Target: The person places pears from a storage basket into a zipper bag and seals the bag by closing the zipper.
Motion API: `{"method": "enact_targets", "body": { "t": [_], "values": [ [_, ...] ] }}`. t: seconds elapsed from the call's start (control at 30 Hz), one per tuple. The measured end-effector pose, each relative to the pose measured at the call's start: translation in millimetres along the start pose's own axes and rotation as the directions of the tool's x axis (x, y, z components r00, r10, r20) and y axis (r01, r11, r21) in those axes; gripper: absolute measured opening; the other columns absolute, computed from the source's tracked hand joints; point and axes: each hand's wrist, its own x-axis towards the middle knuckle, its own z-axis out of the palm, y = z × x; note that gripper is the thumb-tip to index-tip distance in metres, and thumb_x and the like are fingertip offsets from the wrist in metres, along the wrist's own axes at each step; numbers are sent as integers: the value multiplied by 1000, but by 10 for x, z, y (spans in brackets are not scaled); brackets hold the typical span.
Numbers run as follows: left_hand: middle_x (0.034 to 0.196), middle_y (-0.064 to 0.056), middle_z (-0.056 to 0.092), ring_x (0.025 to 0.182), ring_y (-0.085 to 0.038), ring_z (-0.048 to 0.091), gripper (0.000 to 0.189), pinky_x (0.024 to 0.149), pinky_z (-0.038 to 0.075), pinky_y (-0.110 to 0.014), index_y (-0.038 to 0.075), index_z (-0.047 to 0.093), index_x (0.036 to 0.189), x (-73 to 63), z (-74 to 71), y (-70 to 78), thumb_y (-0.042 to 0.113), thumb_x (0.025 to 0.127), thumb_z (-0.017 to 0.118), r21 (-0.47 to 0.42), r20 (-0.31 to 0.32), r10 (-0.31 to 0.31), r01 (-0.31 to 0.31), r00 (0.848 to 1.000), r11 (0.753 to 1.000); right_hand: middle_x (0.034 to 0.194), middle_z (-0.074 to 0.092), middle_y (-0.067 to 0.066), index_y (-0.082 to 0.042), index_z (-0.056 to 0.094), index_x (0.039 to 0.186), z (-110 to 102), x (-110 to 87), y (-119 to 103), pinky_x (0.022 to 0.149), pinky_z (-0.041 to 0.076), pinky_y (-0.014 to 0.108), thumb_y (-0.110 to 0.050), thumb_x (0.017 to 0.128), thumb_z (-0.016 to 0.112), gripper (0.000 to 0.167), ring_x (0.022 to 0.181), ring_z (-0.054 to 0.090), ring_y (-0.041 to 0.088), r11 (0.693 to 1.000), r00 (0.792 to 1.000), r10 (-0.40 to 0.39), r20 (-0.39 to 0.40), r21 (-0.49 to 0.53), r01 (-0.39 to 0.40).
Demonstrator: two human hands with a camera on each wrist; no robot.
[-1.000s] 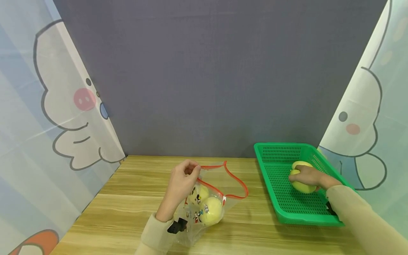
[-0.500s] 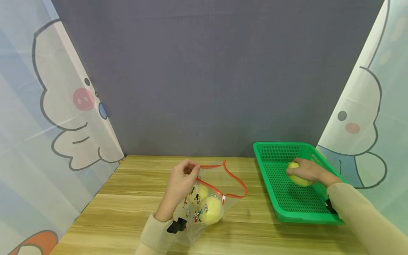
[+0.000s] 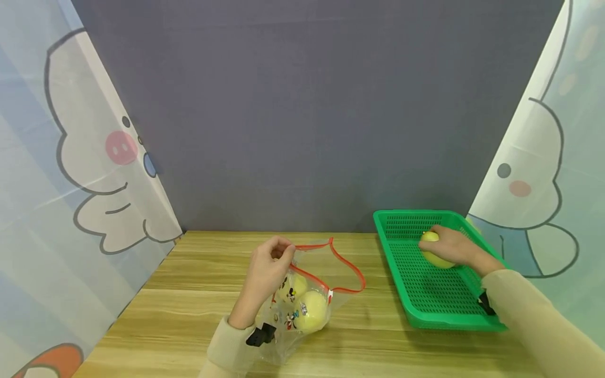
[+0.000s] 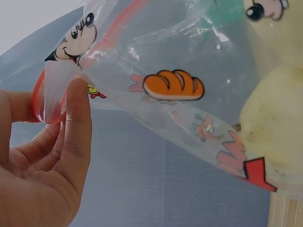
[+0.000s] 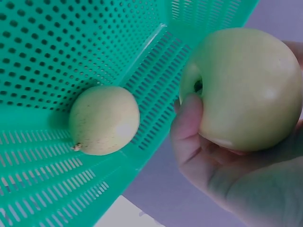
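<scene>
In the head view my left hand (image 3: 269, 269) pinches the red-edged rim of a clear zip bag (image 3: 347, 270), whose mouth stands open to the right. Several cartoon figures are printed on the bag, and yellow pears (image 3: 312, 311) lie inside it. The left wrist view shows the rim held between thumb and fingers (image 4: 78, 127). My right hand (image 3: 456, 247) grips a pale yellow pear (image 3: 438, 260) over the green basket (image 3: 411, 310). Seen from the right wrist, the held pear (image 5: 246, 90) is apart from the basket floor, and another pear (image 5: 105, 120) lies in the basket.
The bag and basket stand on a wood-grain table (image 3: 198, 294), basket to the right. A dark grey cloth (image 3: 302, 115) hangs behind the table. Curtains (image 3: 108, 210) with cartoon prints close in both sides.
My right hand has lifted the pear and shifted slightly left and back within the basket's outline. My left hand keeps its hold on the bag, nearly still.
</scene>
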Motion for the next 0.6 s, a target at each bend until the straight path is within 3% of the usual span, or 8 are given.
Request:
{"method": "enact_targets", "body": {
  "t": [0.27,0.6],
  "values": [
    [83,-2,67,70,-15,60,7,66,50,-31,9,71,100,-6,1,-16,15,99,67,1,-7,-6,6,1000,1000,77,56,7,5,51,123,-3,6,-145,56,42,35,-33,93,56,49,61,51,21,1000,1000,-13,-25,-11,13],
    [81,0,66,69,-14,60,6,65,50,-30,9,71,99,0,11,-38,14,99,68,-1,-6,12,-12,1000,1000,83,58,6,5,50,131,-85,-43,-337,57,43,35,-33,92,57,55,66,52,20,999,996,-39,-77,-35,36]
  ]
}}
